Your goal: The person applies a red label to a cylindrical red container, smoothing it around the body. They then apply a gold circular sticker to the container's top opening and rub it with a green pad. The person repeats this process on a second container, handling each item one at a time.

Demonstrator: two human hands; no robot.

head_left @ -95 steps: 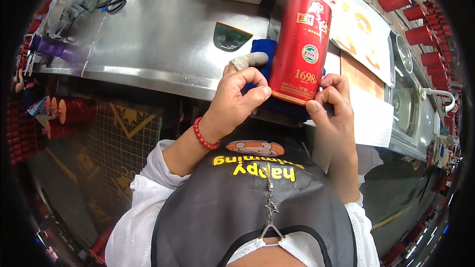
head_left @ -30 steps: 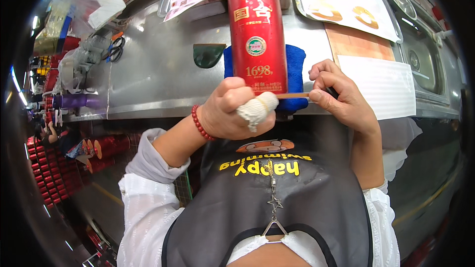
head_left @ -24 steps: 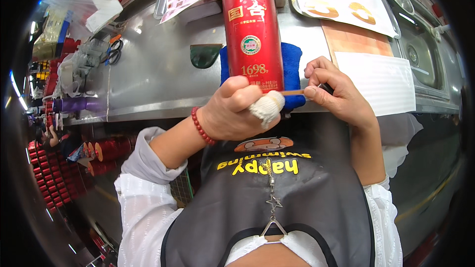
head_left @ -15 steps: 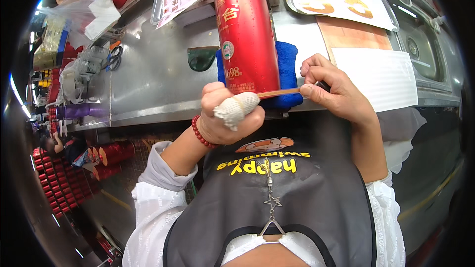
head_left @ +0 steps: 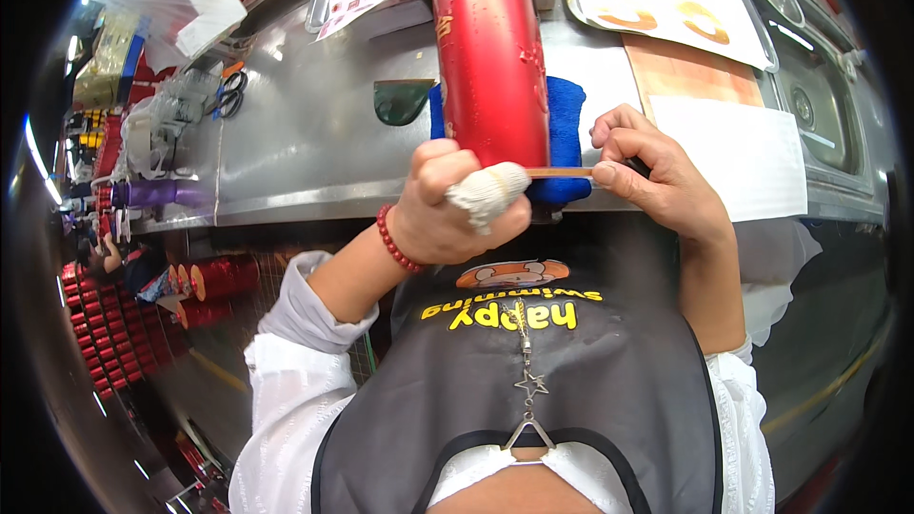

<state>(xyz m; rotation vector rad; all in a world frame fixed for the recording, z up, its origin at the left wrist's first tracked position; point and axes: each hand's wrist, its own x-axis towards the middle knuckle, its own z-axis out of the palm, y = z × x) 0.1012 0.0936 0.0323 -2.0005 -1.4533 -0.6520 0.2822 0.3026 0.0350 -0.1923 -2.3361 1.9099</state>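
Copper-Coloured Strip [head_left: 560,172] Across Base of Red Bottle [head_left: 492,67]

The red bottle lies on its side on a folded blue cloth [head_left: 566,124], upon the metal surface [head_left: 305,124]. Its neck points away from the person; its base faces the near edge. Droplets are visible on the bottle wall.

Right hand [head_left: 657,171]: grip together, thumb and forefinger clamped on the right end of the strip. A dark object [head_left: 639,168] shows behind the thumb; its kind is unclear.

Left hand [head_left: 455,205]: fingers curled at the base, one in a white finger cover [head_left: 487,194]. The strip runs straight from this cover to the right hand — whether the left grip is clamped on strip or bottle cannot be told.

Adjacent items: a dark green scraper [head_left: 401,103] left of the cloth; scissors [head_left: 229,95] farther left; a white sheet [head_left: 728,152] right, overlapping a wooden board [head_left: 690,69].
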